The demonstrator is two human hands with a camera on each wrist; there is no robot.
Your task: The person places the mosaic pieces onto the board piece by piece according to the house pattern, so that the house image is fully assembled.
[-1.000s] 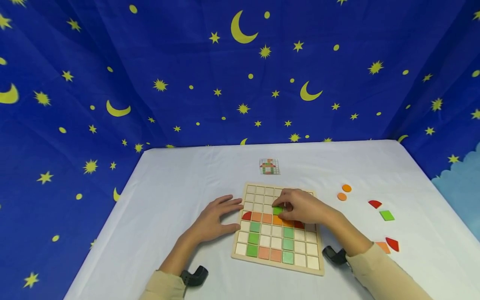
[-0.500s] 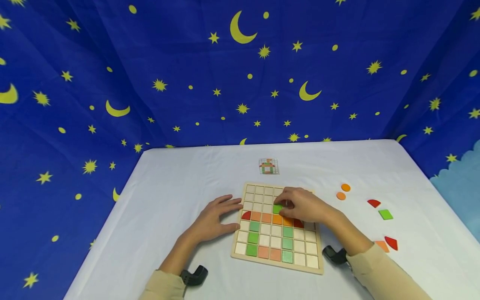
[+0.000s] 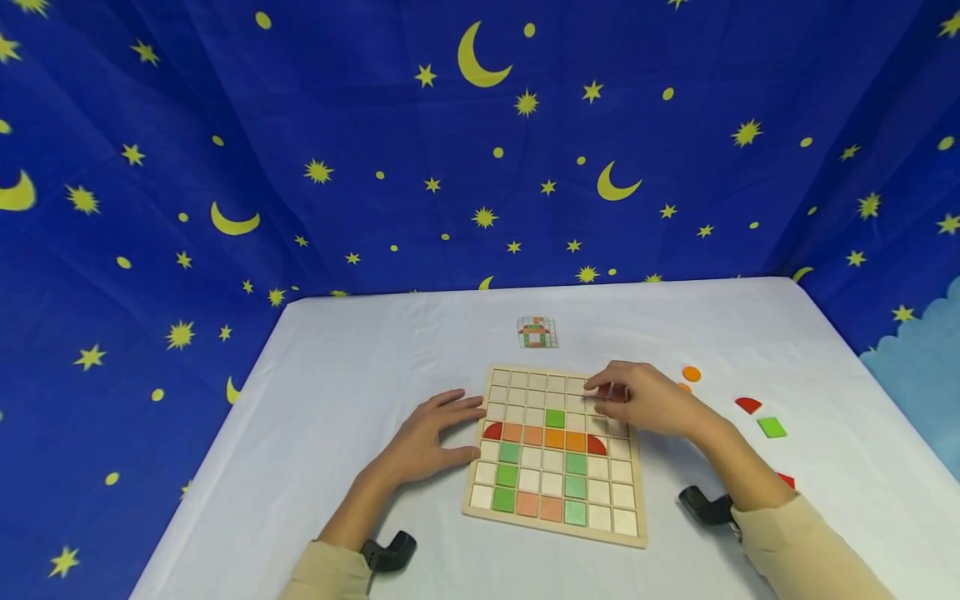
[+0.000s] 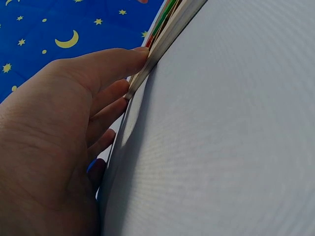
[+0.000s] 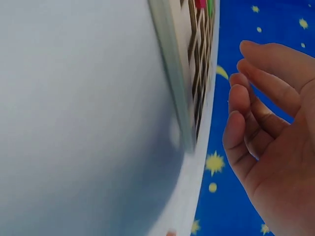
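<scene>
A wooden grid board (image 3: 555, 535) lies on the white table, with coloured tiles set in some of its squares. Among them are a bright green square tile (image 3: 555, 418) by itself above a row of red, salmon and orange tiles, and a red quarter-round tile (image 3: 597, 445) at that row's right end. My left hand (image 3: 435, 437) rests at the board's left edge, thumb and fingertips touching the frame, fingers spread. Over the board's upper right squares hovers my right hand (image 3: 648, 400), fingers loosely bent and nothing between them; the right wrist view shows the same hand (image 5: 275, 113) clear of the board.
A small pattern card (image 3: 537, 332) lies beyond the board. To the right are an orange disc (image 3: 692, 374), a red quarter-round tile (image 3: 748, 405) and a green square tile (image 3: 772, 427); other pieces there are partly hidden by the right arm. A blue starry cloth (image 3: 375, 125) hangs behind the table.
My right hand has let go of the green tile, now lying in its square, and has moved to the right and up off it. My left hand has stayed in place.
</scene>
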